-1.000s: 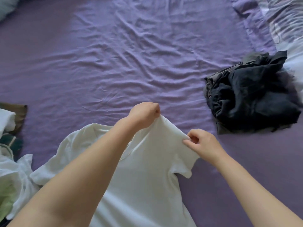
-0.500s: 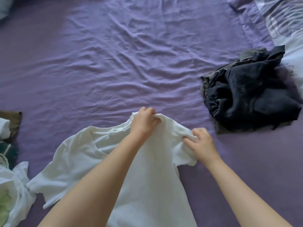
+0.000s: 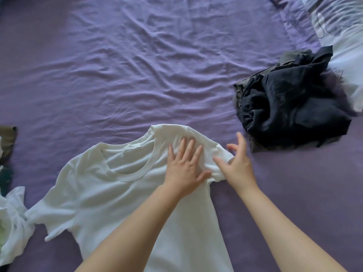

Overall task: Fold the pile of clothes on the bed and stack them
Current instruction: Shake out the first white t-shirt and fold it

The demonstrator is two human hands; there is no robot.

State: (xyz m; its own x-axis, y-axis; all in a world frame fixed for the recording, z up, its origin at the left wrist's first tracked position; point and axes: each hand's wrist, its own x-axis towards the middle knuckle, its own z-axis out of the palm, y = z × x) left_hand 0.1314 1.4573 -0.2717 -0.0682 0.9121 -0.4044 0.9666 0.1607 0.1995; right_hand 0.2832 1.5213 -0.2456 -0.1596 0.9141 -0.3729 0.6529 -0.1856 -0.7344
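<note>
Shirt (image 3: 110, 193), white, lies spread face-up on the purple bed (image 3: 137, 65). Left hand (image 3: 184, 167) presses flat and open on its shoulder; right hand (image 3: 238, 165), fingers spread, touches the sleeve. Dark clothes (image 3: 290, 103) sit nearby at right.

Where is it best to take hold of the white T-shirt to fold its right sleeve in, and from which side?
Probably pinch the white T-shirt at the right sleeve hem, coming from its right, over the bare purple sheet. That sleeve sticks out free past the body's edge, beside the open right hand. The left hand lies flat on the shoulder, so the cloth should stay put.
</note>
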